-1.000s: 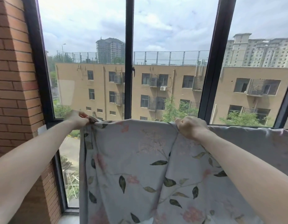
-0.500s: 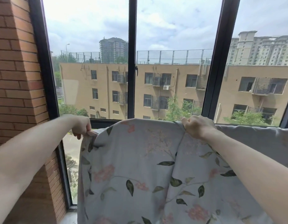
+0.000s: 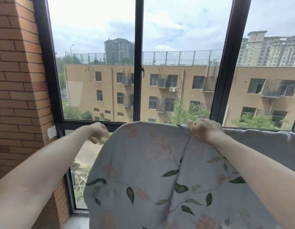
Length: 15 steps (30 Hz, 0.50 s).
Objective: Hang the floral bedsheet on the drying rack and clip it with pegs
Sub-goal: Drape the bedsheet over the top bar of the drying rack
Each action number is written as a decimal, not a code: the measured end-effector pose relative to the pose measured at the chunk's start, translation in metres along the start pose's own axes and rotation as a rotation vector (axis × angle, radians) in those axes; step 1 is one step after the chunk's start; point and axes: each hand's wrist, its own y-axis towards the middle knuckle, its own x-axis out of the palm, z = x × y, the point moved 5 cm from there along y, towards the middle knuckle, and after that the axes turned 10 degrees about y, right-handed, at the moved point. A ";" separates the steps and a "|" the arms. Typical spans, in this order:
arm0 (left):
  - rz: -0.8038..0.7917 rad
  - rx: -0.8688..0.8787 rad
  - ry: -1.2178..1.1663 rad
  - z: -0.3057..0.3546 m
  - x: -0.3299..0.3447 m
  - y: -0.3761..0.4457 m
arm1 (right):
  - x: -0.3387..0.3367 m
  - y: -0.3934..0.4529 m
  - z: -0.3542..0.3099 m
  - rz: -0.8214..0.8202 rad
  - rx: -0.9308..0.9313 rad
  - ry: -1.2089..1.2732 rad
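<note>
At the far left stands a brick wall [image 3: 16, 96], then the dark-framed window [image 3: 138, 63]. The left hand [image 3: 98, 131] hangs loosely curled just beside the floral bedsheet [image 3: 151, 171], apparently gripping nothing. The sheet's left top corner droops free. The right hand [image 3: 204, 130] is clenched on the sheet's top edge, which runs level toward the right. No drying rack or pegs are visible, so draping looks underway and clipping not yet begun.
</note>
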 end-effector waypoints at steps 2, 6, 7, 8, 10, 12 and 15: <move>-0.168 0.147 -0.230 0.024 0.004 -0.004 | -0.002 0.002 0.000 -0.002 0.002 0.003; -0.415 0.240 -0.089 0.035 0.038 -0.007 | -0.001 0.002 0.000 -0.003 0.006 0.005; -0.459 0.238 -0.073 0.028 0.049 -0.002 | 0.000 0.001 -0.001 0.001 0.004 0.005; -0.496 0.230 -0.079 0.019 0.060 0.004 | 0.002 0.001 -0.001 0.005 0.001 0.005; -0.505 0.194 -0.153 0.004 0.073 0.014 | 0.003 0.001 -0.001 0.009 -0.009 0.006; -0.503 0.191 -0.245 0.006 0.075 0.011 | 0.003 0.001 0.000 0.023 -0.019 0.013; -0.450 0.335 -0.440 0.046 0.048 -0.013 | 0.000 0.001 0.003 0.040 -0.023 0.013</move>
